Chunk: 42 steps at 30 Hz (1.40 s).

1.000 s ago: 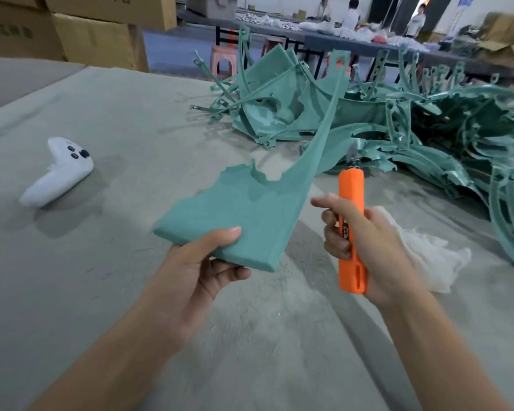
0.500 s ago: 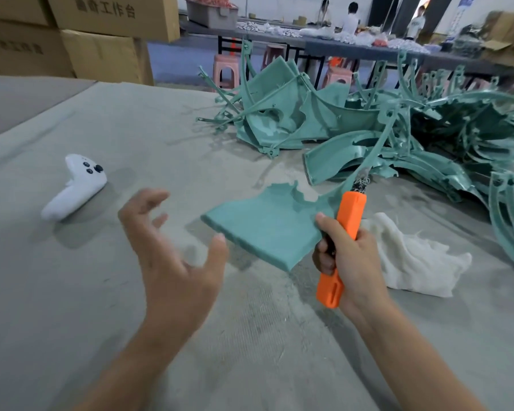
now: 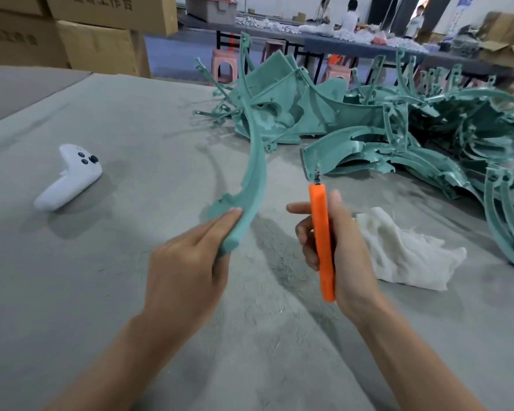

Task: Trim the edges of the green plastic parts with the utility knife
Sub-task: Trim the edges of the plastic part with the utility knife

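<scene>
A green plastic part (image 3: 254, 173), seen edge-on as a long curved strip, rises from my left hand (image 3: 187, 268) toward the far pile. My left hand holds its near end, fingers laid along its left face. My right hand (image 3: 336, 250) grips an orange utility knife (image 3: 322, 241) upright, its short blade at the top; the forefinger points left, free of the handle. The knife stands a hand's width to the right of the part and does not touch it.
A big heap of green plastic parts (image 3: 398, 134) covers the far right of the grey table (image 3: 86, 292). A white cloth (image 3: 407, 250) lies right of my right hand. A white game controller (image 3: 69, 176) lies at the left. Cardboard boxes (image 3: 95, 40) stand behind.
My left hand, which was open in the air half a second ago, now holds the part again. The part has turned from flat-on to edge-on. The knife has come away from the part.
</scene>
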Motion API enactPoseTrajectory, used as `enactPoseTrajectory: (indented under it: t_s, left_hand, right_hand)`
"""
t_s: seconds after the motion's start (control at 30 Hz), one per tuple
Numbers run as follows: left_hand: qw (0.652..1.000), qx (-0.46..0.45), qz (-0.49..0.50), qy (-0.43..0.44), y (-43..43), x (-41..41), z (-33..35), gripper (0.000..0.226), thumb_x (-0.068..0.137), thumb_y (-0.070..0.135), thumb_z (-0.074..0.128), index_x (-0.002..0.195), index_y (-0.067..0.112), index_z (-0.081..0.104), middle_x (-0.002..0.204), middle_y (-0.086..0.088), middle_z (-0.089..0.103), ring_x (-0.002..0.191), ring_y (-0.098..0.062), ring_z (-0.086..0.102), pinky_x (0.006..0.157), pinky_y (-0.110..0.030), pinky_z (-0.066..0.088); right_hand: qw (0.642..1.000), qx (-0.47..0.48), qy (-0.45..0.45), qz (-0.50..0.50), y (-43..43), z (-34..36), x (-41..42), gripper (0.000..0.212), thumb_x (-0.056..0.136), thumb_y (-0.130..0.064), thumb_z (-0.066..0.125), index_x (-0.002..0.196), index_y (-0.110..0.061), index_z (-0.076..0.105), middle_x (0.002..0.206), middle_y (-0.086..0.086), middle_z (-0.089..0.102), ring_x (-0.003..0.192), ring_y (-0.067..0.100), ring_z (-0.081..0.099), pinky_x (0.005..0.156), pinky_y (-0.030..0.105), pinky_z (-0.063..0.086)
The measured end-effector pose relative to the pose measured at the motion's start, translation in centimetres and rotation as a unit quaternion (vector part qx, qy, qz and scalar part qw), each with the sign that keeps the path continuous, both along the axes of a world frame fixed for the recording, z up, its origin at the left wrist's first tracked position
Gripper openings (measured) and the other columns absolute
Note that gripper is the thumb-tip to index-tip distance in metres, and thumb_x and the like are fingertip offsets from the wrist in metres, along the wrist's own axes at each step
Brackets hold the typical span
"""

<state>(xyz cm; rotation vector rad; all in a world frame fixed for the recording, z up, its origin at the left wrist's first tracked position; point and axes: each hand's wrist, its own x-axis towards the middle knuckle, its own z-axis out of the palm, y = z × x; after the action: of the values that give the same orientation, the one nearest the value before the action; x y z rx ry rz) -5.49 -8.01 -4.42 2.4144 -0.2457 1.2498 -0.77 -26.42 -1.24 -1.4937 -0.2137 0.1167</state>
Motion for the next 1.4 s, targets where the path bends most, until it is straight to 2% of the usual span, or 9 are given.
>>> enactPoseTrajectory:
  t_s: [0.27, 0.37, 0.47, 0.63, 0.8, 0.9, 1.03, 1.17, 1.4]
  left_hand:
    - [0.993, -0.105, 0.021, 0.050, 0.1, 0.2, 0.0, 0.035, 0.082, 0.012, 0.066, 0.116, 0.019, 0.070, 0.084, 0.003, 0.074, 0.075, -0.016, 0.052, 0.059, -0.012, 0.034]
    - [0.988, -0.128, 0.023, 0.086, -0.4, 0.0, 0.3, 0.029, 0.088, 0.023, 0.059, 0.115, 0.023, 0.070, 0.073, 0.006, 0.070, 0.073, -0.013, 0.053, 0.059, -0.014, 0.034]
    - [0.977, -0.173, 0.024, 0.120, -0.6, 0.0, 0.7, 0.031, 0.091, 0.038, 0.051, 0.113, 0.025, 0.070, 0.067, 0.010, 0.066, 0.058, -0.009, 0.055, 0.060, -0.019, 0.037]
    - [0.980, -0.168, 0.000, 0.111, -0.4, 0.3, 0.9, 0.027, 0.091, 0.017, 0.057, 0.117, 0.017, 0.065, 0.070, 0.016, 0.055, 0.065, -0.003, 0.047, 0.064, -0.003, 0.034]
    - [0.980, -0.148, 0.007, 0.130, -0.1, 0.3, 0.8, 0.025, 0.093, 0.017, 0.055, 0.115, 0.013, 0.066, 0.064, 0.005, 0.059, 0.060, -0.017, 0.050, 0.054, -0.023, 0.028]
    - [0.981, -0.130, 0.006, 0.146, -0.3, 0.1, 0.8, 0.032, 0.086, -0.001, 0.065, 0.118, 0.006, 0.067, 0.072, -0.010, 0.069, 0.058, -0.030, 0.060, 0.058, -0.026, 0.033]
    - [0.981, -0.121, 0.007, 0.150, -0.5, -0.1, 1.1, 0.044, 0.079, -0.011, 0.068, 0.120, 0.003, 0.066, 0.095, -0.012, 0.074, 0.073, -0.029, 0.069, 0.071, -0.025, 0.039]
    - [0.984, -0.106, 0.018, 0.139, -0.5, -0.2, 1.1, 0.047, 0.075, -0.015, 0.068, 0.118, 0.003, 0.067, 0.084, -0.012, 0.073, 0.077, -0.021, 0.057, 0.070, -0.024, 0.039]
    - [0.983, -0.102, 0.031, 0.147, -0.6, -0.3, 1.2, 0.045, 0.076, -0.012, 0.069, 0.118, 0.004, 0.067, 0.088, -0.009, 0.075, 0.066, -0.026, 0.068, 0.072, -0.024, 0.039]
  right_hand:
    - [0.955, -0.182, -0.232, -0.040, 1.0, -1.3, -1.1, 0.026, 0.092, -0.039, 0.065, 0.094, -0.014, 0.060, 0.070, 0.005, 0.067, 0.048, 0.020, 0.059, 0.049, 0.036, 0.051]
    - [0.919, -0.251, -0.296, -0.072, 1.3, -2.0, -1.3, 0.015, 0.093, -0.035, 0.065, 0.101, -0.022, 0.066, 0.061, -0.002, 0.055, 0.049, 0.010, 0.047, 0.048, 0.019, 0.039]
    - [0.905, -0.302, -0.289, -0.076, 1.5, -2.0, -1.3, 0.027, 0.095, -0.046, 0.054, 0.103, -0.023, 0.064, 0.059, -0.008, 0.053, 0.056, 0.010, 0.052, 0.053, 0.021, 0.039]
    - [0.907, -0.318, -0.277, -0.019, 1.4, -2.0, -1.4, 0.050, 0.090, -0.066, 0.040, 0.082, -0.018, 0.050, 0.063, -0.003, 0.050, 0.053, 0.013, 0.046, 0.050, 0.024, 0.032]
    - [0.922, -0.261, -0.287, -0.006, 1.9, -1.9, -2.1, 0.059, 0.097, -0.065, 0.028, 0.074, -0.013, 0.043, 0.057, -0.005, 0.039, 0.047, 0.009, 0.036, 0.047, 0.016, 0.025]
    - [0.920, -0.266, -0.287, 0.005, 1.9, -1.9, -2.2, 0.063, 0.097, -0.066, 0.028, 0.077, -0.009, 0.047, 0.059, 0.000, 0.039, 0.049, 0.014, 0.037, 0.048, 0.019, 0.026]
    - [0.900, -0.302, -0.315, 0.009, 1.9, -1.7, -2.4, 0.058, 0.097, -0.069, 0.028, 0.076, -0.017, 0.045, 0.059, -0.001, 0.045, 0.052, 0.016, 0.041, 0.050, 0.025, 0.029]
    - [0.887, -0.329, -0.323, 0.015, 1.9, -1.7, -2.7, 0.048, 0.096, -0.069, 0.030, 0.077, -0.026, 0.038, 0.057, -0.008, 0.037, 0.051, 0.015, 0.038, 0.049, 0.027, 0.029]
    - [0.863, -0.374, -0.338, 0.006, 1.9, -1.2, -2.8, 0.034, 0.094, -0.064, 0.035, 0.077, -0.034, 0.031, 0.055, -0.012, 0.032, 0.050, 0.013, 0.036, 0.050, 0.028, 0.028]
